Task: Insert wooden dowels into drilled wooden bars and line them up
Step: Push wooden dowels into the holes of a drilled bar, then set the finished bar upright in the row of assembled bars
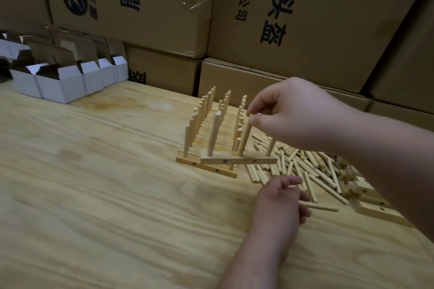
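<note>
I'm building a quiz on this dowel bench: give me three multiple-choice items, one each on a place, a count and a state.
1. Where is the loose dowel pile? A right of the finished rows B by the white boxes C on the cartons
2. How many dowels stand in the tilted bar? A one B three C six
3. What is the right hand doing? A lying flat B pinching a dowel top C lifting a carton

A: pile lies right of the finished rows.
B: three stand up.
B: fingers pinch the middle dowel.

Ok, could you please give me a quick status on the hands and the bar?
Right hand pinching a dowel standing in the skewed bar. Left hand holding a loose dowel. Finished row behind.
</note>
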Demonstrator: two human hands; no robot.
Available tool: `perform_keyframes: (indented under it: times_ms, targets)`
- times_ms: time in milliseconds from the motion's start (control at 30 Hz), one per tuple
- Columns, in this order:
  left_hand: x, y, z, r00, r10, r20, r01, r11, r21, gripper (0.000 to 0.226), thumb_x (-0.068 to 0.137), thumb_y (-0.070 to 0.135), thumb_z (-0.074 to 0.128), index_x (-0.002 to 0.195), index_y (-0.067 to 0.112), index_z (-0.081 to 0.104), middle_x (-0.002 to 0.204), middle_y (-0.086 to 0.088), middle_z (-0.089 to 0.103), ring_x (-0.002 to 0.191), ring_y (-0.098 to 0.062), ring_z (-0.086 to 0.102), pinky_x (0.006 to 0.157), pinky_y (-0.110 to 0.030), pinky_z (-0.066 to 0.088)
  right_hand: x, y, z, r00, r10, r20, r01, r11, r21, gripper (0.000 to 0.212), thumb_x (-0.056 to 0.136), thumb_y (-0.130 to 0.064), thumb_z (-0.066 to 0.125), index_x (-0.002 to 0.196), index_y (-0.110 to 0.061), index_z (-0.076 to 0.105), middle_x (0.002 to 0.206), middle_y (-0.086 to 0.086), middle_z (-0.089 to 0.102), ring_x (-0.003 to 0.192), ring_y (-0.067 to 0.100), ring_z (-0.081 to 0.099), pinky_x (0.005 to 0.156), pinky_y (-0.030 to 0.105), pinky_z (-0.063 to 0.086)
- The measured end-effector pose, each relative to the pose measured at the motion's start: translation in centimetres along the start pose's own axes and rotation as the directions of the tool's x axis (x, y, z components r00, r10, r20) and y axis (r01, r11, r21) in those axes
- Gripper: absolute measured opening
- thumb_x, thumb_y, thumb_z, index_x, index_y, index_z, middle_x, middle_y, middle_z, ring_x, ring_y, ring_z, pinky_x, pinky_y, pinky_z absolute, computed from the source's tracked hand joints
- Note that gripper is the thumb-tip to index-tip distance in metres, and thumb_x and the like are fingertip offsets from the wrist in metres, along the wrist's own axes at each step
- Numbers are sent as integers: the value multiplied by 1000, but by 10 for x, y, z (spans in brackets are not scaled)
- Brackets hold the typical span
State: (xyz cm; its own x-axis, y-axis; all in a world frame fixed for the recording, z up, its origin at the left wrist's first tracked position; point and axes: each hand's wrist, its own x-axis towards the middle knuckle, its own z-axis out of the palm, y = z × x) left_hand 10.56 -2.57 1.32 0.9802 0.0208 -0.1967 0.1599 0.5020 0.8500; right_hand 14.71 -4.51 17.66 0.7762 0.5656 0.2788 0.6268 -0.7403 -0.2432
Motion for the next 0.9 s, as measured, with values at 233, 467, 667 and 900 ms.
perform_keyframes:
  times_ms: [233, 467, 667, 900]
  targets:
    - [-1, 2, 2, 999, 3, 35, -4, 1000, 8, 27, 97, 1, 44, 102, 17, 64, 69, 4, 67, 45, -6, 54, 46, -18, 41, 22, -13, 16, 995, -57, 78, 65, 993, -100, 5, 91, -37, 67, 89, -38, 71, 89, -18, 55, 81, 0, 54, 58, 14, 37]
    - [6, 0, 2, 999, -8, 35, 9, 1000, -27, 27, 96, -2, 43, 93, 19, 60, 55, 7, 65, 40, -5, 52, 41, -18, 39, 32, -6, 50, 995, -53, 84, 57, 998, -39, 10, 89, -46, 68, 91, -38, 74, 112, -16, 51, 118, 10, 41, 96, 34, 40]
    - [9, -2, 3, 999, -20, 27, 20, 1000, 6, 21, 94, 0, 40, 94, 13, 57, 43, 7, 58, 36, -4, 50, 39, -16, 37, 38, -1, 75, 996, -87, 31, 89, 993, -83, 14, 92, -47, 64, 97, -38, 74, 102, -14, 52, 113, 13, 44, 88, 33, 39]
    - [5, 0, 3, 999, -32, 19, 31, 997, 66, 27, 92, 3, 41, 108, 5, 62, 46, 8, 58, 37, -3, 50, 41, -17, 37, 46, 0, 85, 993, -117, 4, 116, 989, -96, 15, 93, -45, 63, 100, -37, 73, 94, -15, 52, 105, 13, 46, 85, 33, 44]
